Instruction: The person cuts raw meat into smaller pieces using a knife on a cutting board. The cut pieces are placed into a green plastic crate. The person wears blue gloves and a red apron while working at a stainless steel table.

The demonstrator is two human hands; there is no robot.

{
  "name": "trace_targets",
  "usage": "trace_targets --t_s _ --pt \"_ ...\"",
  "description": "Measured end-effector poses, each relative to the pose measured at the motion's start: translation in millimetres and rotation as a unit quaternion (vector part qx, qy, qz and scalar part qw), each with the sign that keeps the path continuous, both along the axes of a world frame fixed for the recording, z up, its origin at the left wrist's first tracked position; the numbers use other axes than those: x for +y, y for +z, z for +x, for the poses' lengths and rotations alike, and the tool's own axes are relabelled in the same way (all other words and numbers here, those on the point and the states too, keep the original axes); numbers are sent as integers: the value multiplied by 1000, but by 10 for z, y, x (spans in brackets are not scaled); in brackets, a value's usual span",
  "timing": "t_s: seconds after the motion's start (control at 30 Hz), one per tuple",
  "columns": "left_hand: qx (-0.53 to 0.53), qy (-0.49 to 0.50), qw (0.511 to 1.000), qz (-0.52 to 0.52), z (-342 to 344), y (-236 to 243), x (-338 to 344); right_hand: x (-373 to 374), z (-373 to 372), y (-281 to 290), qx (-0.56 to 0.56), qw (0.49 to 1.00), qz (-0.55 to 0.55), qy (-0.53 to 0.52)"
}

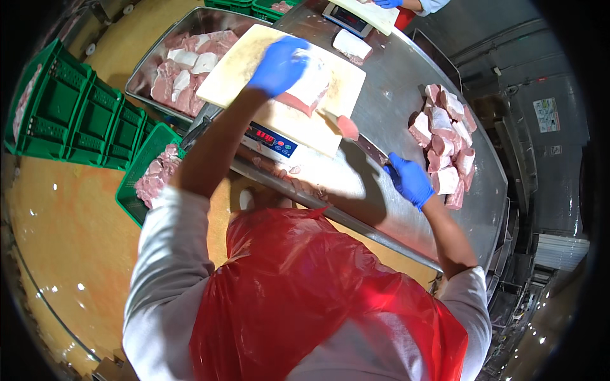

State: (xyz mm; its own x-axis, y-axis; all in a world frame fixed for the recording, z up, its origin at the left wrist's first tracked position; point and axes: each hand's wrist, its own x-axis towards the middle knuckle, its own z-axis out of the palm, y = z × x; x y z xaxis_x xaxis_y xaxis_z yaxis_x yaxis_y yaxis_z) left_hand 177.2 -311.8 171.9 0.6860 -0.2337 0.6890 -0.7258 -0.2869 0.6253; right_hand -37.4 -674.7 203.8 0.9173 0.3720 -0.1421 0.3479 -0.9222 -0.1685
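Note:
My left hand [278, 66], in a blue glove, has its fingers curled over a fat-capped piece of pink meat [305, 95] on a pale cutting board [225, 82]. The board lies over a digital scale [270, 140] with a lit display. My right hand [410, 181], also gloved, grips a long knife [372, 149] low at the board's right side. A small pink slice [347, 127] is at the blade's far end, just beside the board's edge.
A pile of cut meat [443, 146] sits on the steel table [387, 95]'s right. Left are a steel tray [136, 86] of meat, stacked green crates [70, 120] and a crate of trimmings [152, 174]. A co-worker's gloved hand [386, 3] is at another board [375, 16].

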Motion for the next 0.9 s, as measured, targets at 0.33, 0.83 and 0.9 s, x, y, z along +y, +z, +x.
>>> trace_targets --t_s 0.33,0.83,0.9 --pt "-136 349 925 60 -1338 -257 531 1702 12 138 18 970 241 34" --pt "473 644 588 126 -2225 -2179 4874 1162 335 413 -72 957 278 -46" --pt "309 638 702 70 -1426 -1579 3747 951 331 307 -63 946 274 -161"
